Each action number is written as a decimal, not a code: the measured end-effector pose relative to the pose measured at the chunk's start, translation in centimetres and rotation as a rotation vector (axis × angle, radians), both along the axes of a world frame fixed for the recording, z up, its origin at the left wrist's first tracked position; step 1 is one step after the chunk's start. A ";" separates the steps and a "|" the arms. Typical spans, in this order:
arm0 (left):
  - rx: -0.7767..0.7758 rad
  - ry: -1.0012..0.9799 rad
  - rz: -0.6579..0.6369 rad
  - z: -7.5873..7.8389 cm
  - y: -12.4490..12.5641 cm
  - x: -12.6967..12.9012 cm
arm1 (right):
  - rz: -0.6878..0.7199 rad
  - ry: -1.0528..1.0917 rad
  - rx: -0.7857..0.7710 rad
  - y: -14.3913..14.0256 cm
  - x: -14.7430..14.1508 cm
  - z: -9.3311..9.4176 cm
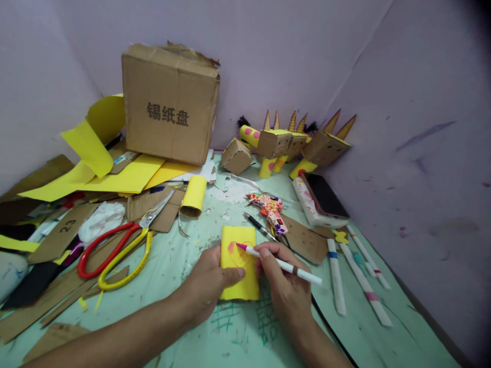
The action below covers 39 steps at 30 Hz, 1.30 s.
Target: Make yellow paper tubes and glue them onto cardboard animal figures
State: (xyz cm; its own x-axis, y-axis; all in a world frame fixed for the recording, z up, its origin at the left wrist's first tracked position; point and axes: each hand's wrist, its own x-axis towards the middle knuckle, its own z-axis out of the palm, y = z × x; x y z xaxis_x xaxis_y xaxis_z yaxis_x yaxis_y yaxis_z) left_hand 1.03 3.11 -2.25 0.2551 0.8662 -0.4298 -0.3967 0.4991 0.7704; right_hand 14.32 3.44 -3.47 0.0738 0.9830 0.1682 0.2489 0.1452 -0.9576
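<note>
My left hand (209, 283) grips a yellow paper-covered tube (245, 286) at its left side, the thumb lying across its front. An outlined shape with a small reddish filled patch is drawn on the tube. In my right hand (286, 286) is a white felt-tip pen (287, 266) with a pink tip, which meets the drawing near the reddish patch. Just behind the tube lie a black-and-silver pen (259, 225) and a flower-patterned hot glue gun (272, 209). A second yellow tube (193, 197) stands farther back on the left.
Red-and-yellow-handled scissors (126, 243) lie left among cardboard scraps (61, 232) and yellow paper (126, 176). A cardboard box (171, 105) stands behind. Cardboard animal figures (274, 143) line the back wall. Right are a phone (326, 194) and several felt-tip pens (364, 283).
</note>
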 end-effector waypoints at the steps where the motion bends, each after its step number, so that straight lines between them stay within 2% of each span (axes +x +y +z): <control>1: 0.001 0.007 0.005 0.0 0.0 0.0 | -0.003 -0.002 -0.002 0.0 0.0 0.0; 14: -0.001 0.030 0.024 -0.1 0.0 0.0 | 0.037 -0.029 0.037 0.0 -0.3 0.1; 22: -0.018 0.019 0.016 0.1 0.0 0.0 | -0.045 -0.009 -0.004 -0.1 -0.1 0.0; 39: -0.003 0.038 0.026 0.0 0.0 0.1 | -0.048 0.029 -0.031 -0.2 -0.5 0.2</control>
